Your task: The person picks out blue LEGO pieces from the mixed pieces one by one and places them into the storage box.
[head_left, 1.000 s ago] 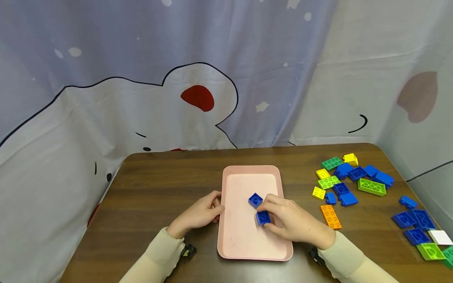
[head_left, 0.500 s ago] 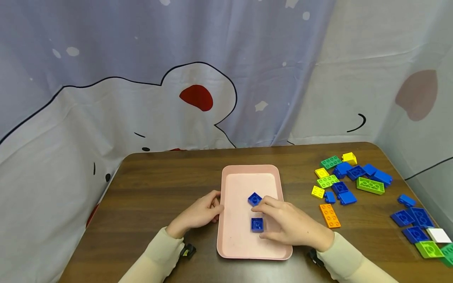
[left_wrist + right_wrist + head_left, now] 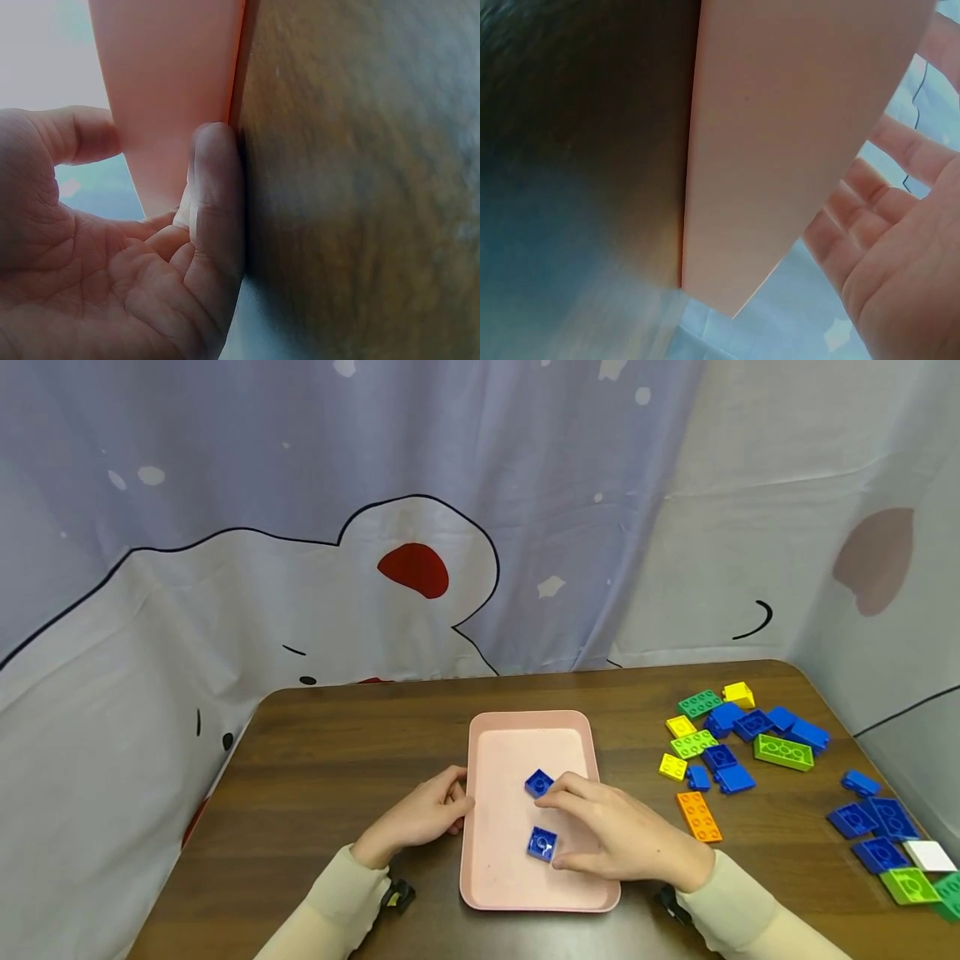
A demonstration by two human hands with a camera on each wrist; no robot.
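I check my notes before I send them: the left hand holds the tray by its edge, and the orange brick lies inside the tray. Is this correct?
One part is wrong: the orange brick lies on the table, to the right of the tray, not inside it, as the head view shows. The left hand does hold the tray by its edge.

Brown table (image 3: 322, 735) bearing pink tray (image 3: 497, 852), bricks (image 3: 698, 817)

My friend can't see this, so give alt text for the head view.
A right hand, holding nothing, extends over a rectangular pink plastic tray containing two square blue toy bricks; the left hand holds the tray's left edge. Loose bricks in mixed colours lie to the right on a brown wooden table.
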